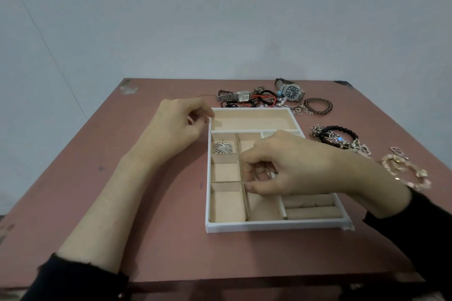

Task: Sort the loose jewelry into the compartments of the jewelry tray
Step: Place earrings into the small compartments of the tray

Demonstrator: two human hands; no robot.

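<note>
A person's right hand (288, 166) hovers over the middle compartments of the jewelry tray (269, 227), its fingers (249, 171) pinched narrowly around what looks like a thin loop (258, 175), possibly a ring, though it is too small to be sure. The left hand (176, 124) sits at the tray's far left corner with fingers curled. Whether it grips the rim or only touches it cannot be told.

One silver leaf-shaped piece (222, 148) already lies in the left compartment of the second row. The other visible compartments look bare.

The risk here is likely a slip. A loop this slight could drop from the pinch, catch on the thin dividers under the fingertips, or land in the wrong compartment. The ring rolls (310, 209) at the near right are partly hidden under the wrist, and the sleeve could brush them.

Most of the loose jewelry waits on the worktop (159, 227), beyond and to the right of the tray. It includes a square-faced watch (243, 97) tangled with red and black cords (265, 99), a dark-dialled watch (292, 91), a braided bracelet (318, 105), a black bead bracelet (340, 133) and a pink flower bracelet (406, 171). The far tangle will probably need separating.
</note>
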